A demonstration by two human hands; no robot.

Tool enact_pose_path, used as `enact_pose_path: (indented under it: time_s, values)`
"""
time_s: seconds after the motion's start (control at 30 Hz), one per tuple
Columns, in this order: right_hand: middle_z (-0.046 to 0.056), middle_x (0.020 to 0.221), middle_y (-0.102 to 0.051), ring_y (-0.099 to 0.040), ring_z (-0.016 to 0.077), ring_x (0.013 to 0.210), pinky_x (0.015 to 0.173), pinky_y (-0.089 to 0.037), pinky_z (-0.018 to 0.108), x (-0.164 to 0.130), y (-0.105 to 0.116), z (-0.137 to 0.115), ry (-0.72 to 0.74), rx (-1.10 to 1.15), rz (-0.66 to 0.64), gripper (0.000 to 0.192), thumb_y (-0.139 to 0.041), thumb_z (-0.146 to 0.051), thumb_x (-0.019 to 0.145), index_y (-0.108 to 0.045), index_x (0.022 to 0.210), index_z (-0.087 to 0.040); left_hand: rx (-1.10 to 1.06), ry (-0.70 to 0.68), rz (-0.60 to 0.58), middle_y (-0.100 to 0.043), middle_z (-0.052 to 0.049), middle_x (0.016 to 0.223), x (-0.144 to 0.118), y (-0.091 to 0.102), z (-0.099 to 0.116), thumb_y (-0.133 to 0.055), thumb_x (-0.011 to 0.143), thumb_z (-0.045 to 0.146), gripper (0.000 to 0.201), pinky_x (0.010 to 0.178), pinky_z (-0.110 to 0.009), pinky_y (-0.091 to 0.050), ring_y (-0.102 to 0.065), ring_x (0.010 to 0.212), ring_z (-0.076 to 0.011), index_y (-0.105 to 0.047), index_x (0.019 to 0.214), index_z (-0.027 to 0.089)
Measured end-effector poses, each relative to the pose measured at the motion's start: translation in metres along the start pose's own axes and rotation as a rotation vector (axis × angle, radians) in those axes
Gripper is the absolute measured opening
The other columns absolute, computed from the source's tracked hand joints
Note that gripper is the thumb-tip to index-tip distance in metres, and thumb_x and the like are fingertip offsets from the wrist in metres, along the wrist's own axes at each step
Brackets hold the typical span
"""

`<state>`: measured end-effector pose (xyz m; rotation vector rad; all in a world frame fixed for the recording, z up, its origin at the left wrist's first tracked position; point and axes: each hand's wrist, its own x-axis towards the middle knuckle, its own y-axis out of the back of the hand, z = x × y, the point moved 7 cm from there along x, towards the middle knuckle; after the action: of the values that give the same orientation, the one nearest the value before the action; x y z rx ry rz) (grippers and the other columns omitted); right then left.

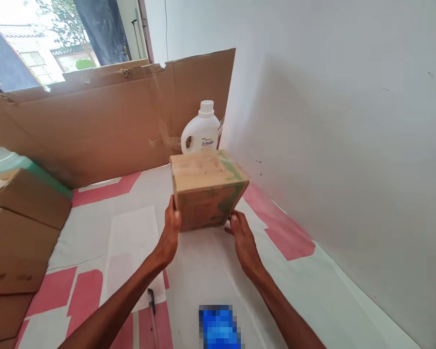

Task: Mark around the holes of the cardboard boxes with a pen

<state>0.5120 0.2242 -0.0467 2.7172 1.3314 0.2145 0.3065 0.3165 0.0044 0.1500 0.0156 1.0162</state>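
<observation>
1. Carton (207, 189): I see a small brown cardboard carton with green print standing on the worktop (210, 271), near the right-hand wall. Its top flaps lie shut, so I cannot tell what is inside.
2. Left hand (171, 230): I see it pressed flat against the carton's near left side, fingers wrapped on the edge, grasping the carton.
3. Right hand (244, 240): I see its fingertips touching the carton's lower right corner. The fingers are spread rather than clenched, steadying the carton from that side.
4. Bottle (201, 130): a white plastic jug with a handle and a white screw cap stands upright just behind the carton, in the corner where the cardboard sheet (112, 121) meets the wall. The cap is on; I cannot tell how full the jug is.
5. Stacked boxes (20, 232): closed brown cartons are piled at the left edge of the view, well apart from the hands. Their contents are hidden. A pale green object (7, 162) rests on top of the pile; it is too blurred to identify.
6. Worktop covering: white sheeting with pink blocks. A white paper sheet (132, 247) lies left of the left forearm.
7. Pen (152, 305): a dark pen lies near the lower edge of the paper sheet, beside the left forearm.
</observation>
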Motion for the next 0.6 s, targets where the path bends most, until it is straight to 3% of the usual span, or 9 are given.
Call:
enact_pose_path:
  time_s: [0.1, 0.17, 0.23, 0.3, 0.43, 0.5, 0.6]
  values:
    - [0.012, 0.148, -0.065, -0.060, 0.0325, 0.137, 0.112, -0.053, 0.053, -0.063, -0.008, -0.010, -0.047, 0.047, -0.133, 0.055, -0.046, -0.070, 0.105, -0.063, 0.137, -0.029, -0.007, 0.095, 0.058, -0.022, -0.009, 0.184, -0.077, 0.043, -0.014, -0.028, 0.107, 0.076, 0.080, 0.135, -0.056, -0.025, -0.025, 0.168, -0.0336, -0.027, 0.173, 0.032]
    - [0.011, 0.150, -0.064, -0.055, 0.0339, 0.145, 0.118, -0.049, 0.054, -0.083, -0.013, -0.014, -0.033, 0.057, -0.203, 0.057, -0.058, -0.069, 0.100, -0.060, 0.142, -0.030, -0.030, 0.125, 0.143, -0.034, -0.010, 0.179, -0.101, 0.067, -0.024, -0.023, 0.106, 0.078, 0.080, 0.134, -0.059, -0.028, -0.033, 0.164, -0.0350, -0.035, 0.170, 0.032]
    - [0.012, 0.149, -0.065, -0.054, 0.0358, 0.147, 0.121, -0.047, 0.055, -0.088, -0.024, -0.016, -0.024, 0.069, -0.264, 0.071, -0.075, -0.067, 0.089, -0.058, 0.145, -0.028, -0.051, 0.114, 0.248, -0.043, -0.012, 0.175, -0.100, 0.083, -0.032, -0.034, 0.103, 0.081, 0.083, 0.134, -0.060, -0.026, -0.035, 0.164, -0.0364, -0.043, 0.167, 0.029]
    - [0.014, 0.147, -0.066, -0.058, 0.0368, 0.144, 0.119, -0.049, 0.054, -0.086, -0.039, -0.017, -0.033, 0.116, -0.322, 0.084, -0.085, -0.065, 0.079, -0.056, 0.147, -0.026, -0.076, 0.096, 0.285, -0.050, -0.014, 0.169, -0.084, 0.085, -0.037, -0.047, 0.097, 0.083, 0.086, 0.134, -0.059, -0.026, -0.036, 0.163, -0.0385, -0.052, 0.160, 0.026]
    - [0.017, 0.150, -0.065, -0.059, 0.0379, 0.142, 0.117, -0.050, 0.055, -0.087, -0.057, -0.037, 0.002, 0.176, -0.305, 0.089, -0.083, -0.067, 0.079, -0.054, 0.152, -0.023, -0.139, 0.082, 0.299, -0.071, -0.018, 0.146, -0.068, 0.081, -0.035, -0.048, 0.095, 0.084, 0.082, 0.129, -0.063, -0.035, -0.052, 0.151, -0.0415, -0.071, 0.138, 0.018]
    - [0.016, 0.150, -0.064, -0.058, 0.0386, 0.143, 0.117, -0.050, 0.056, -0.100, -0.064, -0.057, 0.046, 0.154, -0.314, 0.086, -0.084, -0.064, 0.080, -0.056, 0.151, -0.024, -0.147, 0.069, 0.345, -0.075, -0.017, 0.139, -0.089, 0.096, -0.030, -0.056, 0.092, 0.083, 0.078, 0.130, -0.063, -0.034, -0.055, 0.148, -0.0410, -0.075, 0.130, 0.018]
    - [0.012, 0.150, -0.065, -0.057, 0.0373, 0.143, 0.119, -0.048, 0.054, -0.135, -0.087, -0.091, 0.094, 0.174, -0.374, 0.083, -0.086, -0.056, 0.081, -0.056, 0.153, -0.027, -0.124, 0.053, 0.464, -0.076, -0.014, 0.136, -0.151, 0.140, -0.023, -0.063, 0.087, 0.082, 0.074, 0.130, -0.059, -0.035, -0.057, 0.145, -0.0398, -0.076, 0.125, 0.020]
